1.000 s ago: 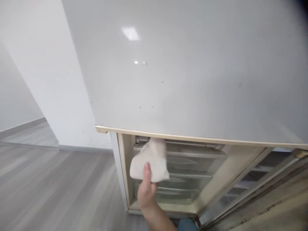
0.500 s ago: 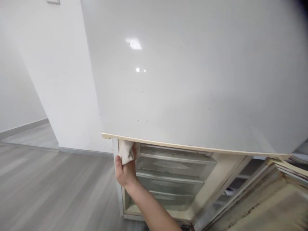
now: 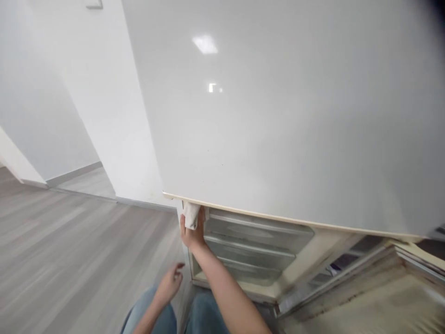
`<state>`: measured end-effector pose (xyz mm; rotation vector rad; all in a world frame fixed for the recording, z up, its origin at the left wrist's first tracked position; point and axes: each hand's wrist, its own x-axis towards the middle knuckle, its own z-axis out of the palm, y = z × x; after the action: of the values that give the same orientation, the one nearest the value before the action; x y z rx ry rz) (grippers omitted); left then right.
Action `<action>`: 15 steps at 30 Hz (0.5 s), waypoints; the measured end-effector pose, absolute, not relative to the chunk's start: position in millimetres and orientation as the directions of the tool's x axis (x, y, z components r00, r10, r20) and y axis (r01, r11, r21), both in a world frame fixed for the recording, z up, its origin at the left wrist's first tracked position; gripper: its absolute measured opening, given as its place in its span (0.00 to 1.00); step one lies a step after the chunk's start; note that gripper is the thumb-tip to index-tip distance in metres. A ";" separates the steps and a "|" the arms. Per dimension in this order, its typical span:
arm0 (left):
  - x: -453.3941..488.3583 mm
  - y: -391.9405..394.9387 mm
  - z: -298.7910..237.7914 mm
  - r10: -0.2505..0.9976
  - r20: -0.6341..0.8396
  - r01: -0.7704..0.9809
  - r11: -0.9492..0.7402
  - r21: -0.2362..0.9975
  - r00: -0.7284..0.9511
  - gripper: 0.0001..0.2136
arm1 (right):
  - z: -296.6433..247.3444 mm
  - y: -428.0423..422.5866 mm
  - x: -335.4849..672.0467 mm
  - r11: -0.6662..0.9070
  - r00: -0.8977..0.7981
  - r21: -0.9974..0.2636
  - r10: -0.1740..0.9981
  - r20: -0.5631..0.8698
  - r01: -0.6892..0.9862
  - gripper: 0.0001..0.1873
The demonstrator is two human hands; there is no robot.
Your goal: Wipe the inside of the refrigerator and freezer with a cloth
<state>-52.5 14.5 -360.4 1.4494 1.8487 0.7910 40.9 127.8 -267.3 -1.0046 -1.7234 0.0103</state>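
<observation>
My right hand grips a white cloth and presses it against the left inner frame of the open freezer compartment, just under the lower edge of the glossy white fridge door. Clear freezer drawers sit stacked to the right of the cloth. My left hand hovers above my left knee with its fingers loosely apart and holds nothing.
The open lower door swings out at the bottom right, its inner side stained. Grey wood-look floor spreads to the left. A white wall corner stands left of the fridge. My knees in blue jeans are at the bottom.
The cloth went from the top drawer's front to the left frame and stays there. My left hand and knees have come into view as the view tilted down.
</observation>
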 end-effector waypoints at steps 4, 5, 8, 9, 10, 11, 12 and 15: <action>-74.4 37.2 -321.5 0.962 0.030 0.504 0.114 0.856 -0.270 0.26 | -260.4 126.1 46.0 0.620 -0.089 -0.461 0.651 0.754 0.635 0.29; -76.8 44.8 -306.3 0.956 0.067 0.492 0.086 0.866 -0.284 0.29 | -258.8 125.3 47.3 0.617 -0.104 -0.455 0.658 0.746 0.641 0.29; -75.9 63.6 -260.7 0.925 0.241 0.465 -0.081 0.882 -0.296 0.30 | -257.8 121.3 51.0 0.606 -0.121 -0.449 0.672 0.730 0.657 0.33; -73.2 68.1 -248.8 0.914 0.293 0.463 -0.139 0.875 -0.280 0.30 | -259.8 119.3 52.2 0.605 -0.119 -0.446 0.670 0.733 0.660 0.35; -69.5 71.9 -239.6 0.906 0.326 0.465 -0.173 0.868 -0.272 0.30 | -263.2 117.2 53.5 0.610 -0.121 -0.438 0.663 0.739 0.660 0.37; -65.2 75.3 -233.3 0.901 0.339 0.469 -0.185 0.864 -0.269 0.29 | -268.2 114.7 54.8 0.622 -0.133 -0.425 0.651 0.747 0.658 0.39; -60.7 78.3 -230.0 0.903 0.345 0.472 -0.194 0.860 -0.256 0.29 | -274.8 111.8 56.1 0.635 -0.151 -0.410 0.641 0.752 0.654 0.40; -48.5 86.4 -232.8 0.920 0.315 0.480 -0.173 0.860 -0.234 0.26 | -301.3 101.5 59.0 0.650 -0.202 -0.399 0.650 0.733 0.646 0.42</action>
<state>-48.5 86.4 -232.8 1.6011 1.6723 1.3874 59.0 101.5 -301.3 -1.0232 -1.8964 0.0048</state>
